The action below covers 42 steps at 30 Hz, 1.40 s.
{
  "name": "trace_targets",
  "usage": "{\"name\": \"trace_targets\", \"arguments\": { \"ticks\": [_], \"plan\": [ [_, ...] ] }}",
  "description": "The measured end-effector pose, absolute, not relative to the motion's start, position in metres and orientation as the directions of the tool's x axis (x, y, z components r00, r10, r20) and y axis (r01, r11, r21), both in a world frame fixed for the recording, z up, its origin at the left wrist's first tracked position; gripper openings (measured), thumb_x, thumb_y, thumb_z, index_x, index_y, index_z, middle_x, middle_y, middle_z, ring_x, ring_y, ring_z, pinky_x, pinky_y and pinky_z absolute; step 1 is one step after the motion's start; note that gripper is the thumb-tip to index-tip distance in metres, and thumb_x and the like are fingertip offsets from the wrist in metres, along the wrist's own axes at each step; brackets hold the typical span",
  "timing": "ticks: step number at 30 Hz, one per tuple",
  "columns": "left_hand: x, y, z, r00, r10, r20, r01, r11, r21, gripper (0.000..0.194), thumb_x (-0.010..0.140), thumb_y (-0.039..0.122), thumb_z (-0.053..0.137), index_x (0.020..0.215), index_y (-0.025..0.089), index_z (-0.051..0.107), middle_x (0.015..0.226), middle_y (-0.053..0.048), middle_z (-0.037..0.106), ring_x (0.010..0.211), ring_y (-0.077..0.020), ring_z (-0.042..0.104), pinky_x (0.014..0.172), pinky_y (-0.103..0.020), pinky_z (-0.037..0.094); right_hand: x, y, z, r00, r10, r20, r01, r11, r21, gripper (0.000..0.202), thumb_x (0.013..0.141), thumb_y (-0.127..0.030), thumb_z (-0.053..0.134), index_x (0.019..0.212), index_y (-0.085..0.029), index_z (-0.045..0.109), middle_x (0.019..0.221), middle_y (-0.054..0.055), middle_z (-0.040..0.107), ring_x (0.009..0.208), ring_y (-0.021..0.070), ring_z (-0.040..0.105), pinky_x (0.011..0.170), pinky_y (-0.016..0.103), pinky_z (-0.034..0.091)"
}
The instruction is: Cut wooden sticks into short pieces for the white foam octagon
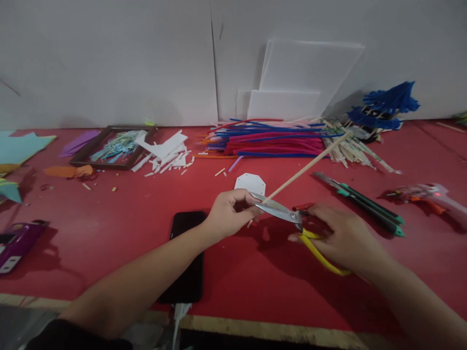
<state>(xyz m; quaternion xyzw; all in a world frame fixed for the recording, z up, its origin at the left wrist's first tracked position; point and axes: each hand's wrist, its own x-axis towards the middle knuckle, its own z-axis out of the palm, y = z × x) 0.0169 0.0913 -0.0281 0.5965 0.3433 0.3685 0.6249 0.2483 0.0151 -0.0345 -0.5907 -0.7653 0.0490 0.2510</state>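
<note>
A thin wooden stick (308,166) slants up and to the right from the fingers of my left hand (228,214), which pinch its lower end. My right hand (339,236) is closed round the yellow handles of the scissors (279,210). The scissor blades lie across the stick close to my left fingertips, one on each side of it. Just behind my left hand, a white octagonal card (251,183) with small holes rests on the red table, partly hidden by the hand.
A black phone (186,277) lies beneath my left forearm. Pipe cleaners (277,141), white paper scraps (164,151) and a dark frame (133,164) line the back. Rightward are a green-black cutter knife (368,206), a glue gun (432,194) and a blue fringed figure (388,107).
</note>
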Motion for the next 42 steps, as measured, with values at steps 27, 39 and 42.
{"name": "trace_targets", "arguments": {
  "ticks": [27, 39, 42],
  "plan": [
    [0.016, 0.092, -0.033, 0.630, 0.771, 0.090, -0.087, -0.044, 0.995, 0.016, 0.066, 0.027, 0.082, 0.068, 0.015, 0.071, 0.084, -0.007, 0.076, 0.078, -0.0166, 0.071, 0.072, -0.027, 0.056, 0.231, 0.011, -0.043, -0.171, 0.971, 0.168, 0.950, 0.207, -0.232, 0.028, 0.079, -0.040, 0.053, 0.097, -0.019, 0.059, 0.071, 0.006, 0.067, 0.055, 0.0202, 0.060, 0.052, 0.028, 0.036],
    [0.013, 0.094, -0.035, 0.671, 0.734, 0.104, -0.124, -0.027, 0.992, 0.020, 0.068, 0.032, 0.081, 0.074, 0.014, 0.073, 0.086, -0.009, 0.075, 0.073, -0.0151, 0.070, 0.063, -0.023, 0.056, 0.225, 0.012, -0.035, -0.147, 0.968, 0.201, 0.924, 0.207, -0.322, 0.036, 0.082, -0.058, 0.052, 0.089, -0.022, 0.050, 0.078, 0.007, 0.067, 0.066, 0.0228, 0.064, 0.056, 0.030, 0.043],
    [0.013, 0.093, -0.034, 0.666, 0.743, 0.071, -0.090, -0.015, 0.996, 0.022, 0.067, 0.033, 0.082, 0.074, 0.014, 0.073, 0.085, -0.009, 0.075, 0.071, -0.0146, 0.070, 0.059, -0.022, 0.055, 0.225, 0.011, -0.034, -0.135, 0.973, 0.185, 0.921, 0.192, -0.338, 0.037, 0.081, -0.058, 0.052, 0.089, -0.022, 0.050, 0.078, 0.007, 0.067, 0.067, 0.0233, 0.064, 0.055, 0.031, 0.042]
  ]
}}
